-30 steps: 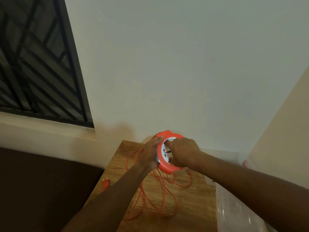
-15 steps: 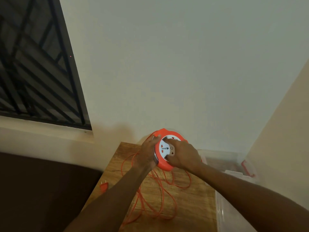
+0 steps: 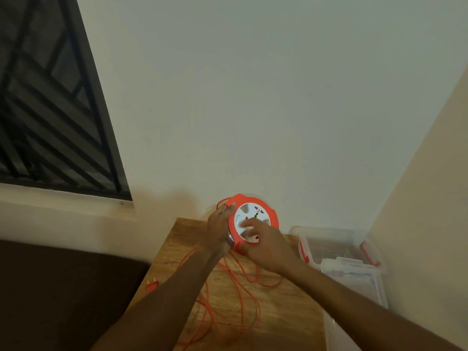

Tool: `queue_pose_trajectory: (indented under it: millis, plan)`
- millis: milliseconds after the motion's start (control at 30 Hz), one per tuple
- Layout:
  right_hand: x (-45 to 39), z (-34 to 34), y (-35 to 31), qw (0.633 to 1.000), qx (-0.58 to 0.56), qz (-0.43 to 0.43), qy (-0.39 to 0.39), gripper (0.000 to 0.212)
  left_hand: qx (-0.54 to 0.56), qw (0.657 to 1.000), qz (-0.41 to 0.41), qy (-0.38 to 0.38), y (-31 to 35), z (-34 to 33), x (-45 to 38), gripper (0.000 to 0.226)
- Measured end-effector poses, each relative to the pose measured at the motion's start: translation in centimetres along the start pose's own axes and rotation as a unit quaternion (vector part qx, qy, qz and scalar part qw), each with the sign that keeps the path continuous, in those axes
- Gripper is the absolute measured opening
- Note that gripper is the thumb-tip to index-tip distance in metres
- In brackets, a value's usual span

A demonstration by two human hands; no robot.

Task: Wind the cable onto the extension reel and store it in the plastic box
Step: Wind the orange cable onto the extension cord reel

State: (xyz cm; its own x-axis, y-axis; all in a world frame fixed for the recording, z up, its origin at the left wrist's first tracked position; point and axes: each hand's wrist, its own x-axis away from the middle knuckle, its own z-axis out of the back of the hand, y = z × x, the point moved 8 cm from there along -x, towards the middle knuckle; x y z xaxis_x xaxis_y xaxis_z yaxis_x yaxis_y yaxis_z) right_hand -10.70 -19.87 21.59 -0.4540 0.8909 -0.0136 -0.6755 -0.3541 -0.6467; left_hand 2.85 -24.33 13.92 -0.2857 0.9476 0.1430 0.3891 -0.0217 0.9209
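I see the wooden table [image 3: 286, 312] between wall and plastic box [image 3: 354, 272]. My left hand [image 3: 219, 230] grips the extension reel [image 3: 253, 219]; right hand [image 3: 266, 245] fingers press its face, loose cable [image 3: 243, 300] below.

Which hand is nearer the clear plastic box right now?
Right. The right hand rests on the reel's white face, toward the plastic box; the left hand grips the reel's far edge.

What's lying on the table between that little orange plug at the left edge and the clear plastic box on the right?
In the head view, loose loops of orange cable sprawl over the wooden table between the plug and the plastic box; both forearms cross above them.
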Motion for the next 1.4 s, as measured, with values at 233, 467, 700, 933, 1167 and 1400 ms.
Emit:
queue_pose_trajectory:
  millis: [233,467,700,933,1167,1400]
  plan:
    - [-1.5,3.8,1.0,0.879,0.416,0.219,-0.075,0.044,0.046,0.996,0.061,-0.041,-0.4,-0.2,0.2,0.043]
    - [-1.7,2.4,-0.8,0.764,0.539,0.318,-0.156,0.063,0.035,0.989,0.093,-0.108,-0.9,-1.2,0.9,0.038]
    - [-1.6,0.9,-1.1,0.711,0.593,0.314,-0.209,0.086,0.016,0.990,0.101,-0.102,-0.9,-1.3,0.8,0.042]
    - [-1.6,0.3,-2.5,0.672,0.616,0.356,-0.206,0.070,0.028,0.989,0.099,-0.102,-1.6,-1.0,0.6,0.054]
    - [-2.1,0.4,-2.0,0.664,0.609,0.379,-0.210,0.072,0.055,0.983,0.116,-0.131,-1.6,-1.7,0.9,0.048]
    - [-3.9,1.8,-1.3,0.853,0.466,0.214,-0.097,0.068,0.113,0.986,0.080,-0.097,-1.1,-1.6,0.7,0.042]
